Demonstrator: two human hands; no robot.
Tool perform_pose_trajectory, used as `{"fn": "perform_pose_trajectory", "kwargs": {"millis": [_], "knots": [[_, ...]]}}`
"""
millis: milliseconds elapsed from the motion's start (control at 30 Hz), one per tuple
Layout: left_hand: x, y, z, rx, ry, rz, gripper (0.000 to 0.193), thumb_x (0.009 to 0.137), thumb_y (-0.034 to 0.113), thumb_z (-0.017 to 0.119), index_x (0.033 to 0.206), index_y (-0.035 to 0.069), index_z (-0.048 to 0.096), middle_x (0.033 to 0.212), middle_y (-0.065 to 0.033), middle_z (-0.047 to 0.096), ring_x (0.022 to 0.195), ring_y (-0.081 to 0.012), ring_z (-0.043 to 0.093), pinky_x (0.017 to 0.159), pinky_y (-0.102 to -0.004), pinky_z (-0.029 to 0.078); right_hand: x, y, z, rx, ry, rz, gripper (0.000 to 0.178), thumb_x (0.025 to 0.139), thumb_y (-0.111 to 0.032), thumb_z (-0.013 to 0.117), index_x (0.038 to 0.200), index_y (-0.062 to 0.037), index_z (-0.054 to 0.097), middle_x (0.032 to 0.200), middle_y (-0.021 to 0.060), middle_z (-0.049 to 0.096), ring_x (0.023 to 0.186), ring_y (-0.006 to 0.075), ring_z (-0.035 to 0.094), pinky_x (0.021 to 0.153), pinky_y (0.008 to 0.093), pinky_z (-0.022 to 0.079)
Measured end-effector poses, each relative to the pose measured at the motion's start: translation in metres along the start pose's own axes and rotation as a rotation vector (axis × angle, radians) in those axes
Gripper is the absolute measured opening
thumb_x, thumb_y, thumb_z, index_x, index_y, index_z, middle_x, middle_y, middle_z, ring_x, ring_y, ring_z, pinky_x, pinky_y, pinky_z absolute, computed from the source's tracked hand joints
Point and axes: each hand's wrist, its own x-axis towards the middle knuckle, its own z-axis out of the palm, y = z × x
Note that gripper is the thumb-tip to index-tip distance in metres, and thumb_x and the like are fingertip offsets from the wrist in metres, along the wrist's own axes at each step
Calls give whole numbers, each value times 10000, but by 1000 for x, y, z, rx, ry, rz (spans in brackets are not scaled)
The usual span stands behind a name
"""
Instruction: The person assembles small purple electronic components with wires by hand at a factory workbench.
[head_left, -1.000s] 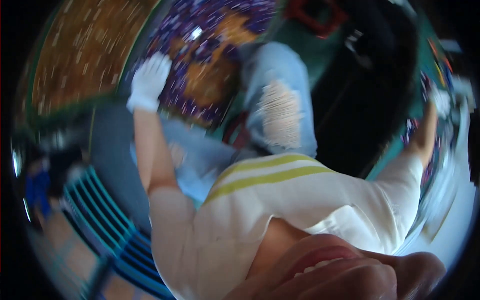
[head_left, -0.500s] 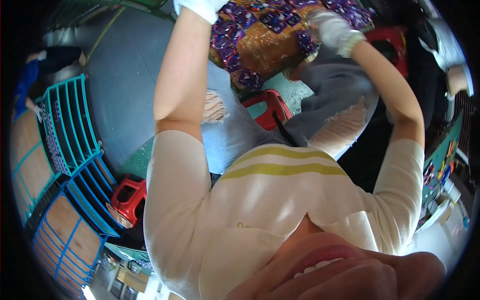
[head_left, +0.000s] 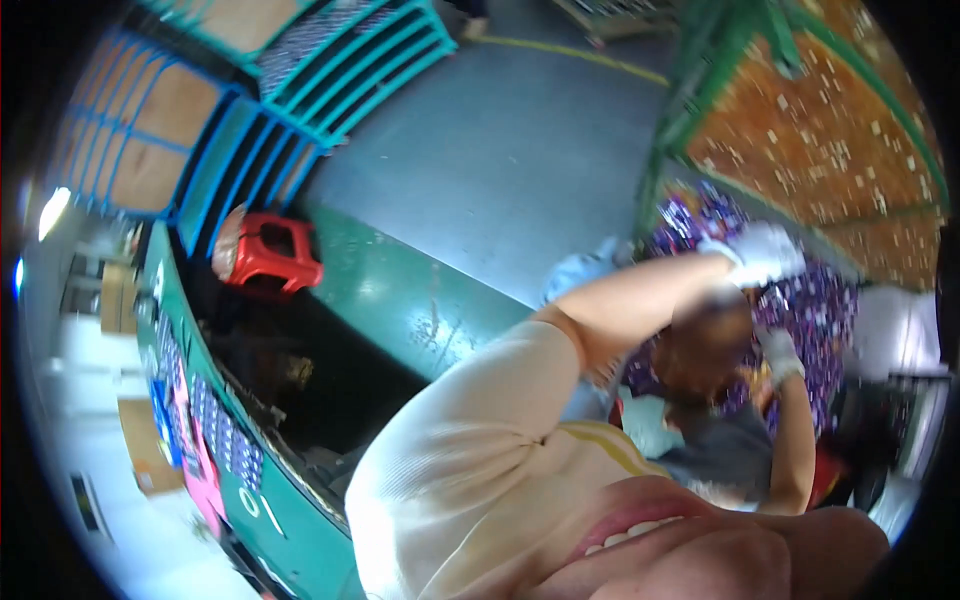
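Note:
My left hand [head_left: 765,255], in a white glove, reaches to the right over a heap of small shiny purple pieces [head_left: 825,310]. Its fingers are smeared by motion, so what they hold cannot be made out. Lower down, my right hand [head_left: 779,355], gloved too, is at the same heap with its fingers hidden or blurred. Between my left forearm and the right hand shows a blurred dark brown rounded shape [head_left: 712,335] of unclear kind.
Beyond the heap stands a brown board [head_left: 820,140] in a green frame, dotted with pale bits. A red plastic stool [head_left: 270,252], blue rack [head_left: 230,170], teal rack [head_left: 370,60] and green-topped table [head_left: 285,480] with purple and pink items are to the left.
The view has swung round, bringing the framed board and green-topped table into sight. My left arm now reaches across to the right, and both hands are closer together over the purple pieces.

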Motion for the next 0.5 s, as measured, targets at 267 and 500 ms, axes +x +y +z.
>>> {"fn": "perform_pose_trajectory", "kwargs": {"millis": [267, 500], "knots": [[-33, 3, 23, 724, 11, 593, 635, 544, 391, 769, 1061, 87, 560, 1165, -138, 481, 1097, -312, 444, 851, -418, 428, -114, -108, -23, 801, -20, -249, 365, 840, -364, 576, 920, -8, 556, 515, -38, 395, 419, 72, 368, 410, 225, 325], [-47, 32, 32, 953, -34, 802, 316, 519, 192, 692, 792, 55, 613, 1104, -107, 465, 1040, -288, 440, 678, -398, 476, -132, -93, 4, 991, -492, -301, 144, 818, -137, 598, 905, -28, 561, 787, 39, 570, 668, 132, 540, 540, 259, 425]]}}
